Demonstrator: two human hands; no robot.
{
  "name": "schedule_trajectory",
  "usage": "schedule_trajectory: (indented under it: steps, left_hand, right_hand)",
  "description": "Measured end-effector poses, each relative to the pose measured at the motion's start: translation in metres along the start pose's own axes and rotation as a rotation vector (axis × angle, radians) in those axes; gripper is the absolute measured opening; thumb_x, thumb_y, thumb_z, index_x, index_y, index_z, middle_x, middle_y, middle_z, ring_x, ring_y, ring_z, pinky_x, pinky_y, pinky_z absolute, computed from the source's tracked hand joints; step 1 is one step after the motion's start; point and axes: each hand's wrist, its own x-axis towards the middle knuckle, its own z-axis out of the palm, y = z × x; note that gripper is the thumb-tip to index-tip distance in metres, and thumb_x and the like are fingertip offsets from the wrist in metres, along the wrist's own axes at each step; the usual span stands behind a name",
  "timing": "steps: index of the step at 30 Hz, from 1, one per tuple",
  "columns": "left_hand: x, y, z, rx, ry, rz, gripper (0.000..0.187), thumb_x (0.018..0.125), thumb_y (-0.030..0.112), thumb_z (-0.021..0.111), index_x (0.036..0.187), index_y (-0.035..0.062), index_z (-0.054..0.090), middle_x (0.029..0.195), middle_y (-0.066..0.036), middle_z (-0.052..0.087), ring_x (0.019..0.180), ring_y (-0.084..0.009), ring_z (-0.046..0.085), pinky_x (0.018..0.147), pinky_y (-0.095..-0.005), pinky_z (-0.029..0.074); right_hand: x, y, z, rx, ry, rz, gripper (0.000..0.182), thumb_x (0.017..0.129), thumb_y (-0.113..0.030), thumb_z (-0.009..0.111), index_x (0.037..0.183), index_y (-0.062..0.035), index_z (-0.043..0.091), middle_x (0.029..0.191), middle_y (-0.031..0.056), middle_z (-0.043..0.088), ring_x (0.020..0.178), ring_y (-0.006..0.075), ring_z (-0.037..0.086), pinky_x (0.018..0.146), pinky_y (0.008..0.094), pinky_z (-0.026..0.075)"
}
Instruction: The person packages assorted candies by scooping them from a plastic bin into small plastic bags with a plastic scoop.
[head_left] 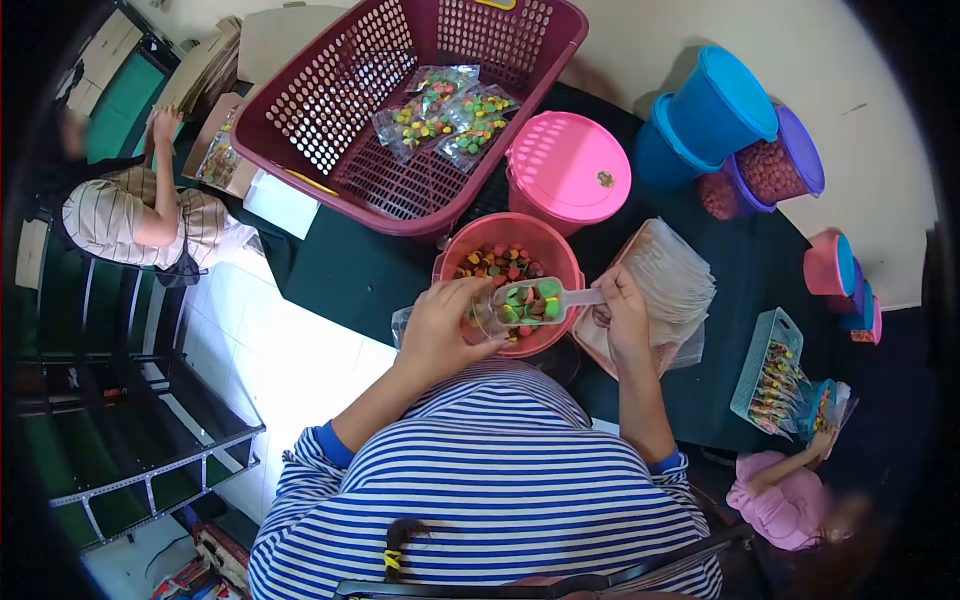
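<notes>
Over a pink bucket [452, 250] of small coloured sweets [500, 262], my right hand [622, 308] is closed round the handle of a clear scoop [530, 302]. Green, brown and yellow sweets fill the scoop, which points to the left. My left hand [443, 330] has its fingers wrapped round a clear container or bag at the scoop's mouth; the fingers partly hide it. Beside my right hand, a stack of clear bags [668, 280] lies in a tray. Filled packets [435, 115] rest in a maroon basket [290, 150] beyond the bucket.
A pink lidded tub [568, 170] stands behind the bucket. Blue tubs [720, 105] and purple tubs [785, 165] are at the back right. A teal basket [760, 370] of packets is at the right, near a person in pink [780, 500]. Another person [130, 215] stands at the left.
</notes>
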Motion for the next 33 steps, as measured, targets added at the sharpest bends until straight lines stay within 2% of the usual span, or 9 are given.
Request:
schedule_trajectory:
  steps: [8,10,20,23,25,29,32,33]
  left_hand:
    - [0.0061,0.0013,0.0027,-0.010,-0.004,-0.003,0.078,0.060,0.029,0.089,0.127,0.0062,0.057,0.116,-0.011,0.064,0.104,-0.0301,0.060,0.093,-0.0429,0.047]
    - [0.0070,0.0010,0.0037,-0.017,0.018,0.006,0.078,0.060,0.028,0.089,0.128,0.0063,0.057,0.115,-0.011,0.064,0.104,-0.0304,0.061,0.092,-0.0426,0.048]
    - [0.0077,0.0022,0.0035,-0.019,-0.005,-0.021,0.077,0.062,0.029,0.089,0.127,0.0060,0.057,0.116,-0.012,0.064,0.105,-0.0304,0.061,0.093,-0.0423,0.048]
    - [0.0067,0.0019,0.0038,-0.016,-0.013,-0.014,0.076,0.062,0.029,0.089,0.128,0.0061,0.057,0.116,-0.012,0.064,0.106,-0.0304,0.060,0.093,-0.0423,0.047]
    - [0.0067,0.0019,0.0037,-0.016,-0.010,-0.019,0.076,0.063,0.030,0.088,0.128,0.0064,0.056,0.117,-0.012,0.063,0.106,-0.0303,0.060,0.093,-0.0422,0.047]
    - [0.0058,0.0011,0.0030,-0.016,-0.002,-0.011,0.076,0.063,0.031,0.088,0.128,0.0065,0.056,0.118,-0.012,0.063,0.106,-0.0306,0.060,0.093,-0.0423,0.047]
    - [0.0057,-0.0001,0.0035,-0.015,-0.006,-0.020,0.076,0.063,0.031,0.088,0.128,0.0068,0.056,0.119,-0.012,0.063,0.107,-0.0309,0.060,0.094,-0.0427,0.047]
    - [0.0056,0.0004,0.0039,-0.006,-0.015,-0.027,0.075,0.064,0.031,0.088,0.128,0.0069,0.056,0.119,-0.012,0.063,0.107,-0.0311,0.060,0.094,-0.0429,0.047]
  right_hand:
    - [0.0016,0.0013,-0.0031,-0.041,0.024,-0.038,0.016,0.104,-0.022,0.050,0.092,-0.0104,0.051,0.069,-0.0062,0.042,0.055,0.0013,0.032,0.048,0.0187,0.025]
    - [0.0013,-0.0018,-0.0030,0.016,0.033,0.006,0.018,0.103,-0.025,0.051,0.092,-0.0116,0.052,0.062,-0.0071,0.037,0.051,0.0011,0.031,0.047,0.0187,0.022]
    - [0.0026,0.0008,-0.0047,0.003,0.030,-0.034,0.017,0.103,-0.025,0.052,0.092,-0.0115,0.052,0.063,-0.0071,0.037,0.051,0.0014,0.030,0.047,0.0190,0.022]
    - [0.0027,0.0018,-0.0049,-0.049,0.040,-0.077,0.017,0.103,-0.025,0.052,0.092,-0.0112,0.052,0.063,-0.0071,0.037,0.051,0.0014,0.030,0.047,0.0192,0.021]
    - [0.0025,0.0007,-0.0089,0.011,0.003,0.010,0.016,0.103,-0.023,0.051,0.091,-0.0117,0.050,0.073,-0.0052,0.046,0.056,0.0013,0.035,0.050,0.0176,0.027]
    - [0.0029,-0.0014,-0.0034,-0.054,0.044,-0.021,0.016,0.103,-0.023,0.051,0.091,-0.0120,0.050,0.071,-0.0054,0.044,0.056,0.0014,0.035,0.049,0.0178,0.026]
    - [0.0026,-0.0018,-0.0045,0.078,-0.016,0.069,0.016,0.103,-0.022,0.051,0.091,-0.0116,0.050,0.073,-0.0054,0.046,0.056,0.0013,0.035,0.050,0.0178,0.027]
    - [0.0033,0.0016,-0.0015,-0.012,0.023,-0.005,0.016,0.103,-0.022,0.051,0.091,-0.0116,0.050,0.071,-0.0056,0.045,0.056,0.0013,0.035,0.049,0.0181,0.026]
